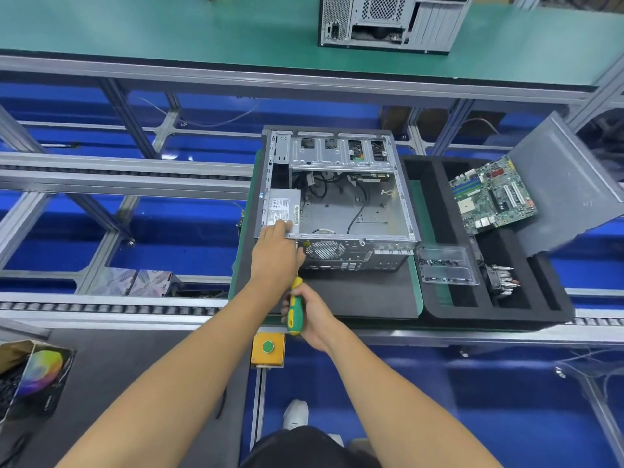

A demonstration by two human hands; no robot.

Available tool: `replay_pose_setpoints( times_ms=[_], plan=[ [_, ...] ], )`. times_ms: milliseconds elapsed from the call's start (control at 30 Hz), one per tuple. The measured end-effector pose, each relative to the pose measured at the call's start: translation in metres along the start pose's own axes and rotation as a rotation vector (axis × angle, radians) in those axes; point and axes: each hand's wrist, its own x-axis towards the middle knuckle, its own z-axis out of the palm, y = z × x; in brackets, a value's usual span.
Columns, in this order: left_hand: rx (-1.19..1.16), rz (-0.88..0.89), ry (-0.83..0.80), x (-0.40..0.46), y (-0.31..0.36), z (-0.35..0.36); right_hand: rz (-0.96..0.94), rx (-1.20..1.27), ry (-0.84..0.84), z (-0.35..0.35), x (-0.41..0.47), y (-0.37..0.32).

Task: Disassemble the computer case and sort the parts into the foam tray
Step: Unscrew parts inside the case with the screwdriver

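Note:
The open computer case (354, 211) lies on its side on a dark mat, its inside facing up, black cables loose within. A grey power supply (283, 209) sits in its near left corner. My left hand (275, 256) rests over the case's near left edge, fingers on the power supply. Just below it, my right hand (312, 315) grips a green and yellow screwdriver (294, 307) pointed up at the case's rear panel. The black foam tray (439, 305) lies to the right, holding a green motherboard (494, 195), a cooler (503, 278) and a clear screw box (445, 265).
A grey side panel (567, 184) leans across the tray's far right. A second case (391, 21) stands on the green bench behind. A yellow box with a green button (267, 347) sits on the near rail. A colourful carton (37, 376) is at lower left.

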Motion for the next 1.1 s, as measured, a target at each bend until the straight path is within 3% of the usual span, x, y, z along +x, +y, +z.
replay_pose_setpoints(
  times_ms=[267, 467, 767, 1100],
  plan=[
    [-0.053, 0.032, -0.001, 0.001, -0.004, 0.002, 0.009, 0.108, -0.195, 0.006, -0.003, 0.0],
    [-0.045, 0.077, 0.093, -0.001, -0.006, 0.005, -0.028, 0.03, -0.114, 0.0, 0.0, 0.0],
    [-0.026, 0.037, -0.009, 0.003, -0.005, -0.005, -0.049, -0.051, -0.02, -0.006, 0.008, -0.004],
    [0.048, 0.049, 0.052, 0.001, 0.0, -0.002, 0.054, -0.016, -0.205, -0.013, -0.011, -0.011]
  ],
)
